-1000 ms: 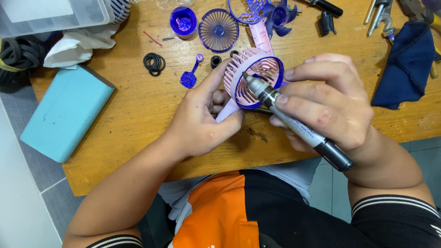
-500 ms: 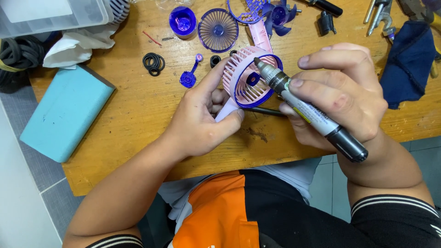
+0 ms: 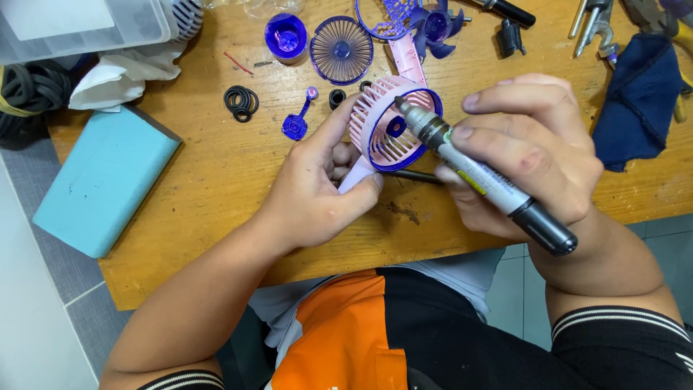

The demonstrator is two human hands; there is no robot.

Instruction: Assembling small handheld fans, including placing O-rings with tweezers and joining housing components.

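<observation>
Currently: small pink plastic fan housing (image 3: pixel 393 123) with round purple rim, held over wooden table (image 3: pixel 216 173).
Left hand (image 3: pixel 325 180) grips its handle; right hand (image 3: pixel 527 155) pinches grey-black marker pen (image 3: pixel 484 177), tip at housing's 1 o'clock.

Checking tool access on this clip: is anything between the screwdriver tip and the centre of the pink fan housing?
Nothing visible: the screwdriver in the right hand points over the fan housing rim; the open face is uncovered.

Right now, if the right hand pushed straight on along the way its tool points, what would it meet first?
The right hand aims its tool up-left at the fan housing; the tip would probably hit the blue hub inside first, though depth is unclear.
</observation>
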